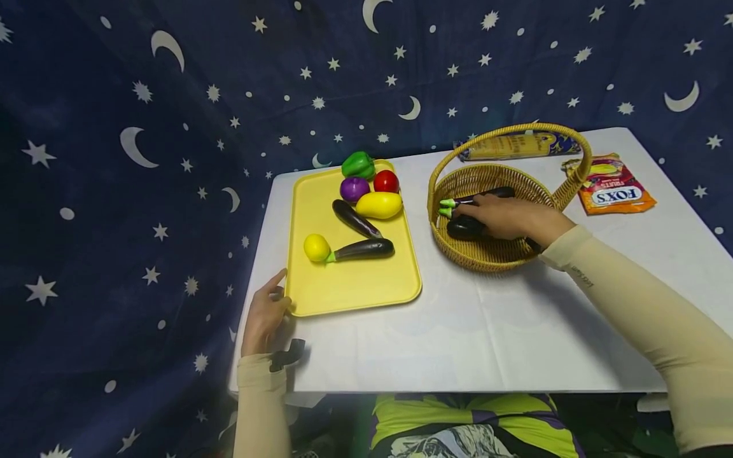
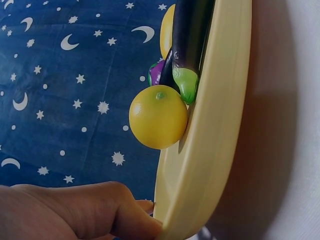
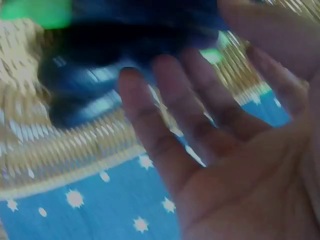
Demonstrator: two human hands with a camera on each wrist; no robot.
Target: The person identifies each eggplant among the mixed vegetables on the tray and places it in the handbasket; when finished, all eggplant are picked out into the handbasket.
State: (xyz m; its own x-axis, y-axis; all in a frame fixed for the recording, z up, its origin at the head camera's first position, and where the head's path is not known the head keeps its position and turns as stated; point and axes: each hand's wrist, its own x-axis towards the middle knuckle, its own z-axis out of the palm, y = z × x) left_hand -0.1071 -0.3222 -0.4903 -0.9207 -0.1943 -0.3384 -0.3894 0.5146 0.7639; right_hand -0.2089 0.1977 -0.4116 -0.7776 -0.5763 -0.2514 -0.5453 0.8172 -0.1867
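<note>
So the right hand (image 1: pixel 502 216) is down in the basket (image 1: pixel 478 259) at the eggplants (image 1: pixel 465 228), fingers loosely bent, can't tell if it's gripping; left hand (image 1: pixel 266 317), half-open, touches the tray (image 1: pixel 355 286) corner.

Glossy dark eggplants (image 1: pixel 466 228) with green stems (image 1: pixel 445 212) lie on their sides inside a handled wicker basket (image 1: pixel 483 263); 2 more eggplants (image 1: pixel 365 249) lie on a flat yellow tray (image 1: pixel 354 285).

Head looks down; left wrist, close, shares tray (image 1: pixel 355 286).
</note>
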